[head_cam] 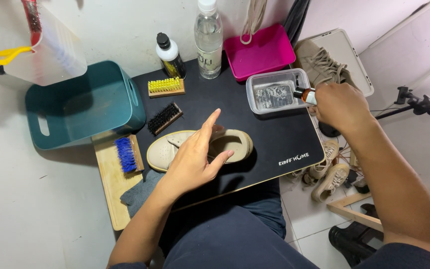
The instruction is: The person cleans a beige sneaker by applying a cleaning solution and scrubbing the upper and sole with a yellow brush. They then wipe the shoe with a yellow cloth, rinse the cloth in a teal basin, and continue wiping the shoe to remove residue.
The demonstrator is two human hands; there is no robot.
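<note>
Nearest the camera, dark trousers are seen beneath the black tabletop, which is laid across the lap. A grey cloth is tucked at its near left corner, beside a wooden board on which a blue brush is laid.

On the tabletop a beige shoe is laid on its side, sole toward the person. The left hand is rested on it with the fingers spread and not closed round anything; its grip is apart, and the shoe seems to be steadied rather than lifted.

Further out to the right, a small bottle is clamped in the right hand and tilted with its dark cap toward a clear tub, so that its mouth is held over the tub's rim.

Left of the tub, a black brush and a yellow brush are laid bristles up, within reach. At the far edge a dark bottle, a clear water bottle and a pink tray are lined against the wall. A teal basket is set at the left, and more shoes are kept on the floor at the right.
</note>
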